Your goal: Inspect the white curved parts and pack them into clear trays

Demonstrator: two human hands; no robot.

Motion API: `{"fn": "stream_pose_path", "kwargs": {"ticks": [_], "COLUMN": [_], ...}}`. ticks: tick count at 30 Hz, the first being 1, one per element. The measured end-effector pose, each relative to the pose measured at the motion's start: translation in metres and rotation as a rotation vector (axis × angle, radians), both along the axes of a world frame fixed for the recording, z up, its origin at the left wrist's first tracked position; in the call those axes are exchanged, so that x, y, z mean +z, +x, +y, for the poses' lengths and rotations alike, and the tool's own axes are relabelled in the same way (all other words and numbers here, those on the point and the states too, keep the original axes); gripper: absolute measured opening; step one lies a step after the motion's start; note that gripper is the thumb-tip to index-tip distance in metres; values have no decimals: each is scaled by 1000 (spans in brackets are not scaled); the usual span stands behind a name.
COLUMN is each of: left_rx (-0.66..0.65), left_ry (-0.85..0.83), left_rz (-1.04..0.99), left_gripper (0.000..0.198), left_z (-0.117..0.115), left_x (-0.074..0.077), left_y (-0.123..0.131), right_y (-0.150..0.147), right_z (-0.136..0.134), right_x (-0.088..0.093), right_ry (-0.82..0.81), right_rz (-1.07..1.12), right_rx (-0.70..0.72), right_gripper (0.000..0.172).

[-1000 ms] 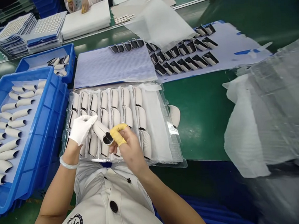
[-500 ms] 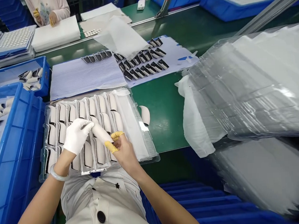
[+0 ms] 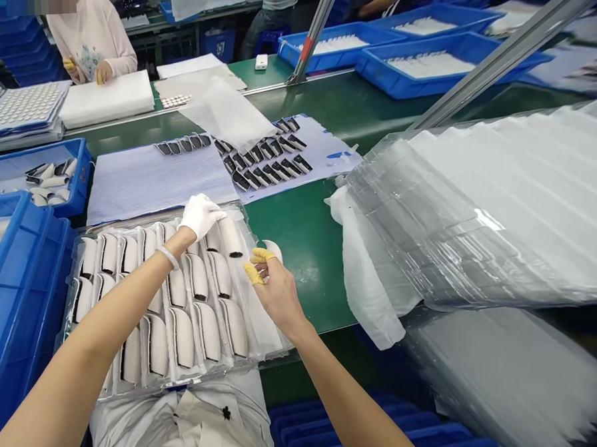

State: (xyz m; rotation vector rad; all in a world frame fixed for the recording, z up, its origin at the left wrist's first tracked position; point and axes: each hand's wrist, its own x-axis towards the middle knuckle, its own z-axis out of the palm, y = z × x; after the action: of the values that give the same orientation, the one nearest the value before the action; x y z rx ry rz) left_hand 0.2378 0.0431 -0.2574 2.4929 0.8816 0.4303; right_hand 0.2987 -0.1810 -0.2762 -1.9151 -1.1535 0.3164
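My left hand (image 3: 201,215), in a white cotton glove, reaches across a clear plastic tray (image 3: 278,351), its fingers straight and pressed together, close to a white curved piece with a black end (image 3: 230,237) at the far right of the top row; I cannot tell whether they touch it. My right hand (image 3: 277,294) holds nothing, its thumb and forefinger spread in yellow finger cots (image 3: 255,272), just beside a loose white piece (image 3: 273,249) lying on the green conveyor belt (image 3: 304,250) outside the tray. Rows of matching pieces sit in most of the tray's slots, and the job looks well advanced, though my left forearm (image 3: 113,306) hides part of the layout, so I cannot give a count. A strip of white liner (image 3: 256,319) at the right end carries no pieces. More pieces lie in a blue plastic bin (image 3: 83,175) at left and on a striped sheet (image 3: 156,184) beyond the tray. A stack of clear trays (image 3: 478,207) crowds the belt at right, and a co-worker's hand (image 3: 100,74) works farther up the line.
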Motion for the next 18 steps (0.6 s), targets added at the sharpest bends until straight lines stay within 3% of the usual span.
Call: {"fn": "stream_pose_path", "kwargs": {"ticks": [3, 8, 12, 18], "left_rx": [1, -25, -91, -196], "left_ry": [13, 31, 31, 42], "left_rz": [35, 107, 185, 250], "left_gripper": [26, 29, 32, 28], "left_z": [14, 28, 36, 40], "left_x": [-14, -26, -26, -21], "left_y": [15, 27, 28, 33], "right_y": [16, 30, 31, 34], "right_z": [13, 43, 59, 58], "right_x": [-10, -23, -25, -26], "right_ry": [-8, -49, -105, -191], "right_rz": [-89, -290, -465, -686], "right_rx": [37, 110, 213, 285], "right_gripper": [25, 29, 31, 32]}}
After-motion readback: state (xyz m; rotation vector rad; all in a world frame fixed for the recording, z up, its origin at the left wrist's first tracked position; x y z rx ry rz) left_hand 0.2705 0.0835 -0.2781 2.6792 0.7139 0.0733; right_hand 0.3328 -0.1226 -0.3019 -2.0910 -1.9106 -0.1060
